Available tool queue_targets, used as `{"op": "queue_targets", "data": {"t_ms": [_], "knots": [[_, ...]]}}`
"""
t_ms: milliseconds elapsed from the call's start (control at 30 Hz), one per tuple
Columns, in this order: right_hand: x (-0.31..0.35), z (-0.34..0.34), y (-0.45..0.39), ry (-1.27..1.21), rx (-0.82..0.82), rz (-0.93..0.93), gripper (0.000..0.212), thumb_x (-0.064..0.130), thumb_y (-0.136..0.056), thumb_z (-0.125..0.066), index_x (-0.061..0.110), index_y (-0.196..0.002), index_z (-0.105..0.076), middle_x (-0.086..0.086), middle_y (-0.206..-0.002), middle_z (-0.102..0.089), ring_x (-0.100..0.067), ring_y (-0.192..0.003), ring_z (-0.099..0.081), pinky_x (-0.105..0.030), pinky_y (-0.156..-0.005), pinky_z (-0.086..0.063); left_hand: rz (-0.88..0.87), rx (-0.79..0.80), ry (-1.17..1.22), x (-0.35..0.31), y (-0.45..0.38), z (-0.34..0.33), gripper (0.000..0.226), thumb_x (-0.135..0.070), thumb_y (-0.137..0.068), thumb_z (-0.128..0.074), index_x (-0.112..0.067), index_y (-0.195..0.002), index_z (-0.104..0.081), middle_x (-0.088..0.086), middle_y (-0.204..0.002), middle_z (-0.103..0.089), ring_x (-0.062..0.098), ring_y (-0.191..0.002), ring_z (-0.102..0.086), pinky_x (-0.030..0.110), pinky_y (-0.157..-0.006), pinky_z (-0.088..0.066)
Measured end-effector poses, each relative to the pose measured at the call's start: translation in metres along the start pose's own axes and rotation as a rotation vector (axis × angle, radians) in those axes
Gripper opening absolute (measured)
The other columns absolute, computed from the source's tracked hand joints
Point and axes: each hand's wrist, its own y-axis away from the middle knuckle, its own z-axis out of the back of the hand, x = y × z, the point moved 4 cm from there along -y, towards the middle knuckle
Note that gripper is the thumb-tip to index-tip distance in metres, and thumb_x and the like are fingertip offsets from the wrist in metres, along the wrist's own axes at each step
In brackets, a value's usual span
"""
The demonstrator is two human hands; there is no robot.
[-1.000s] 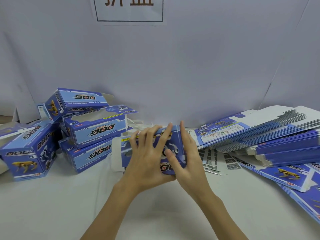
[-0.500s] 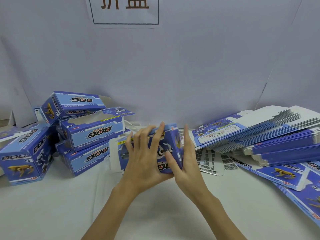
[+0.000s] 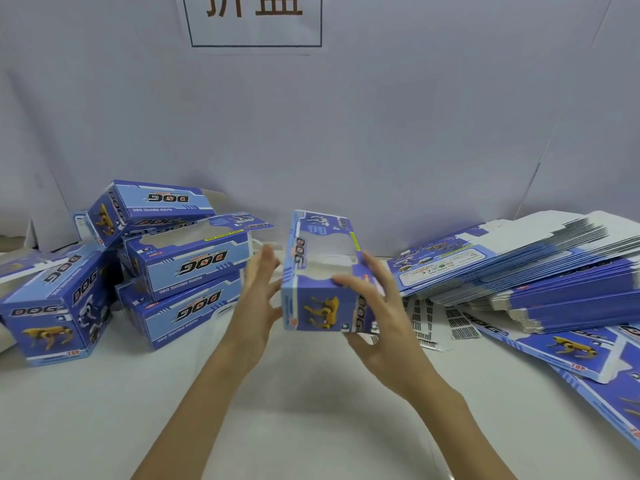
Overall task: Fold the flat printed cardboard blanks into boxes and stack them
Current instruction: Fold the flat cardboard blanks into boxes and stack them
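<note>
A folded blue "DOG" box [image 3: 317, 271] with a window cut-out is held above the table at centre, its end panel with a yellow dog facing me. My right hand [image 3: 379, 306] grips its right side, thumb on the near end and fingers along the far side. Just left of the box is my left hand [image 3: 258, 292], fingers straight and spread, apart from it or barely touching. Several folded boxes [image 3: 180, 268] lie piled at the left. A thick stack of flat blanks [image 3: 540, 265] lies at the right.
More flat blanks [image 3: 571, 348] are spread along the right edge of the white table [image 3: 311, 410]. Barcode sheets [image 3: 440, 323] lie under the stack's front. A white backdrop with a printed sign [image 3: 254, 19] closes off the back.
The box has been turned so its end faces me and raised slightly. My left hand has come off it and opened to the left; my right hand now holds it alone.
</note>
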Motion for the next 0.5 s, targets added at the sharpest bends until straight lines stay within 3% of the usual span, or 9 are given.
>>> {"op": "queue_targets", "data": {"t_ms": [100, 200, 267, 333, 400, 467, 500], "knots": [[0.009, -0.017, 0.004, -0.089, 0.120, -0.046, 0.078, 0.038, -0.090, -0.084, 0.039, -0.156, -0.042, 0.006, -0.174, -0.017, -0.016, -0.160, -0.024, -0.035, -0.119, -0.043, 0.116, -0.115, 0.076, 0.010, -0.010, 0.016, 0.055, -0.033, -0.091, -0.075, -0.034, -0.142, -0.052, 0.004, -0.127, -0.072, 0.023, -0.100, -0.076, 0.047, -0.086, -0.062], [0.011, -0.018, -0.001, -0.392, -0.079, -0.222, 0.072, 0.052, -0.101, -0.063, 0.036, -0.163, -0.029, 0.014, -0.167, -0.035, -0.013, -0.156, -0.034, -0.035, -0.121, -0.040, 0.108, 0.012, 0.171, 0.009, -0.014, 0.017, 0.063, -0.008, -0.076, -0.066, -0.031, -0.135, -0.061, 0.009, -0.120, -0.074, 0.025, -0.094, -0.076, 0.038, -0.070, -0.064], [0.004, -0.009, -0.006, -0.493, -0.202, -0.354, 0.070, 0.051, -0.101, -0.059, 0.041, -0.162, -0.027, 0.026, -0.162, -0.038, -0.001, -0.153, -0.034, -0.026, -0.118, -0.041, 0.070, 0.120, 0.130, 0.010, -0.013, 0.010, 0.071, -0.006, -0.068, -0.059, -0.038, -0.131, -0.063, 0.009, -0.123, -0.072, 0.025, -0.099, -0.074, 0.038, -0.072, -0.064], [-0.001, -0.001, -0.008, -0.590, -0.215, -0.400, 0.073, 0.049, -0.099, -0.062, 0.045, -0.161, -0.025, 0.037, -0.156, -0.041, 0.009, -0.145, -0.041, -0.019, -0.108, -0.049, -0.004, 0.237, 0.014, 0.011, -0.010, 0.001, 0.084, 0.000, -0.066, -0.056, -0.047, -0.135, -0.058, 0.001, -0.135, -0.066, 0.020, -0.110, -0.072, 0.037, -0.080, -0.063], [-0.005, 0.007, -0.006, -0.656, -0.227, -0.395, 0.076, 0.039, -0.098, -0.065, 0.043, -0.163, -0.026, 0.030, -0.153, -0.051, 0.001, -0.136, -0.057, -0.022, -0.092, -0.058, -0.079, 0.437, -0.103, 0.014, -0.003, -0.010, 0.095, 0.000, -0.075, -0.061, -0.057, -0.148, -0.041, -0.008, -0.152, -0.053, 0.020, -0.132, -0.060, 0.042, -0.092, -0.061], [-0.004, 0.014, -0.005, -0.663, -0.261, -0.377, 0.077, 0.035, -0.097, -0.068, 0.041, -0.163, -0.029, 0.021, -0.151, -0.055, -0.008, -0.135, -0.060, -0.028, -0.085, -0.062, -0.149, 0.493, -0.212, 0.014, 0.004, -0.017, 0.092, -0.025, -0.085, -0.074, -0.062, -0.153, -0.025, -0.013, -0.157, -0.043, 0.019, -0.143, -0.049, 0.048, -0.099, -0.058], [-0.003, 0.017, -0.004, -0.642, -0.276, -0.362, 0.075, 0.032, -0.098, -0.068, 0.040, -0.162, -0.031, 0.022, -0.151, -0.055, -0.007, -0.138, -0.057, -0.027, -0.084, -0.062, -0.186, 0.421, -0.260, 0.012, 0.005, -0.017, 0.090, -0.044, -0.083, -0.078, -0.065, -0.152, -0.023, -0.016, -0.157, -0.041, 0.016, -0.144, -0.046, 0.048, -0.100, -0.058]]}}
